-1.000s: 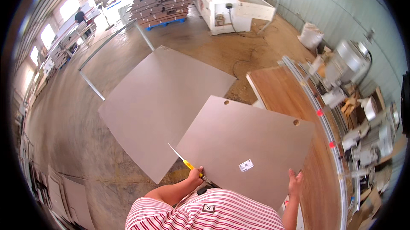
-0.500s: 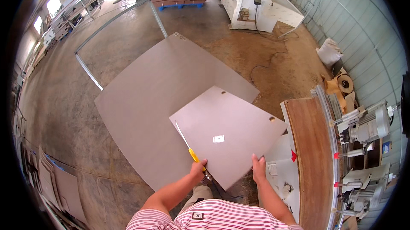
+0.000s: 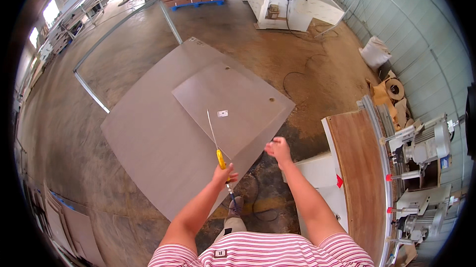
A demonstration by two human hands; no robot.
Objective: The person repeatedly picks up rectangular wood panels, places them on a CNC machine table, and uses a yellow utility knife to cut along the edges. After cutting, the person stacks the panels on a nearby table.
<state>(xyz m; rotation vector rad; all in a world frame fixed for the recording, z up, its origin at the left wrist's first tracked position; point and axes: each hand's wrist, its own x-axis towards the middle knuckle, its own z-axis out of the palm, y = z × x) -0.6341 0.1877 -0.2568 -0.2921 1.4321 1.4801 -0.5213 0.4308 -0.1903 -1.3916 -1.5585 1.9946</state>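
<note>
Smaller panel [image 3: 248, 118] lies flat on the larger panel [image 3: 148, 128], ahead of both hands; what bears the larger one is hidden. Long axis of the smaller panel appears to run from far left to near right, its near corner pointing at the wearer; lens bend makes this uncertain. Left hand [image 3: 223, 174] is nearer, just short of that corner, its fingers wrapped loosely round a yellow-handled tool [image 3: 220, 158] whose thin nozzle points forward, over the panels in this view. Right hand [image 3: 280, 150] is just off the near-right edges, fingers half curled, nothing visible in them; contact with a panel: none seen. Count: panels in front, two; tool, one; white label [image 3: 222, 114] on the smaller panel, one; round holes [image 3: 271, 100] along its far-right edge, two.
</note>
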